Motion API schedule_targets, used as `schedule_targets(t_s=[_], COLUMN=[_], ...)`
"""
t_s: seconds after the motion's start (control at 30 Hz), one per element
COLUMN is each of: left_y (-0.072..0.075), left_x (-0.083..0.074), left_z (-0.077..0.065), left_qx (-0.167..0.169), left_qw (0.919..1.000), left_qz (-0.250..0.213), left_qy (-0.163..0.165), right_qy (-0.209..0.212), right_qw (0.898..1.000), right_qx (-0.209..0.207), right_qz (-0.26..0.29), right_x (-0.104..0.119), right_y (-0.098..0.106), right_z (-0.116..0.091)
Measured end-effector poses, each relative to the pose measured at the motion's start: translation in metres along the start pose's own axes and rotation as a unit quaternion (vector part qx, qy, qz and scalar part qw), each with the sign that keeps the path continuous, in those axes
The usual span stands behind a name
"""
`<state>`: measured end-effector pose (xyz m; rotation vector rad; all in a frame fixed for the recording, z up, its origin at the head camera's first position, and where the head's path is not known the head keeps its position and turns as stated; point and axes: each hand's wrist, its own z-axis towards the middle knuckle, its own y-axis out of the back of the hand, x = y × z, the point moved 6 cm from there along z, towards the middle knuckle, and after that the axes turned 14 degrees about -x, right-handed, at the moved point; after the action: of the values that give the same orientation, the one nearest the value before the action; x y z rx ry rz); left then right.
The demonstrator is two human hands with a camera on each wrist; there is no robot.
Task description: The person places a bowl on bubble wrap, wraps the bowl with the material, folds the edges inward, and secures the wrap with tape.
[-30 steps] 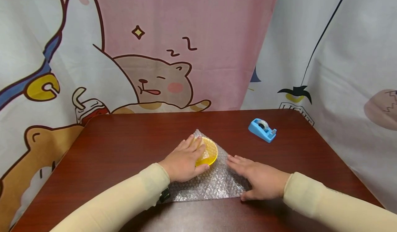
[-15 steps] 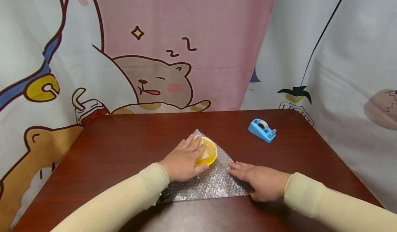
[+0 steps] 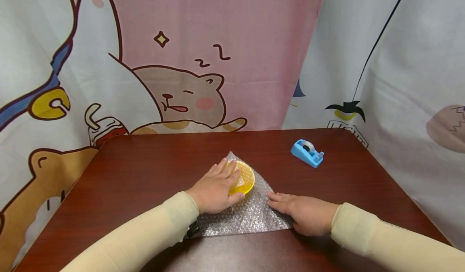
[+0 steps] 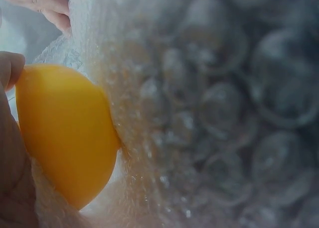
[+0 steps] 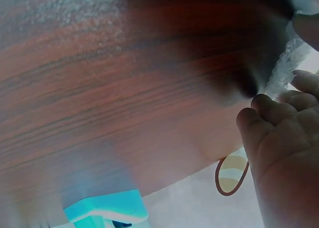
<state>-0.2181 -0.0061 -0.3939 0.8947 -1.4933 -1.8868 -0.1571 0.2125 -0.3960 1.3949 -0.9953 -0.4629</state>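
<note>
A yellow bowl (image 3: 248,179) sits amid a sheet of bubble wrap (image 3: 250,217) on the table, with part of the wrap drawn over it. My left hand (image 3: 215,189) lies spread over the bowl's left side, hiding that part. In the left wrist view, the bowl's smooth outer wall (image 4: 65,133) shows beside the close bubbles. At the sheet's right edge rests my right hand (image 3: 303,212), fingers extended and pointing left. The right wrist view shows a strip of bubble wrap (image 5: 284,68) between its thumb and fingertips.
A light-blue tape dispenser (image 3: 307,153) with a roll of clear tape stands at the back right of the brown table (image 3: 152,159). Behind the table hangs a curtain (image 3: 261,62) printed with cartoon animals. A dark band (image 3: 192,228) shows at my left wrist.
My right hand has shifted slightly right and toward me along the wrap's edge, its thumb drawing in under the hand. The left hand and bowl have stayed put.
</note>
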Motion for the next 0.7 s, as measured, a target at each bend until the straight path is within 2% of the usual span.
schedule_targets(t_s=[0.33, 0.53, 0.7], left_y=[0.0001, 0.0007, 0.0011], left_x=[-0.0002, -0.0003, -0.0004], left_z=[-0.0002, -0.0004, -0.0005], left_qx=[-0.003, -0.001, 0.002], left_qw=[1.0000, 1.0000, 1.0000], left_qz=[-0.003, -0.005, -0.004], left_qy=[0.000, 0.001, 0.001], right_qy=[0.009, 0.028, 0.030], right_qw=[1.000, 0.998, 0.998], right_qx=[-0.010, -0.036, -0.051], right_qz=[-0.012, -0.030, -0.022], right_x=[-0.0006, -0.0003, -0.0019], right_y=[0.0004, 0.0020, 0.0038], right_z=[0.0026, 0.0043, 0.0055])
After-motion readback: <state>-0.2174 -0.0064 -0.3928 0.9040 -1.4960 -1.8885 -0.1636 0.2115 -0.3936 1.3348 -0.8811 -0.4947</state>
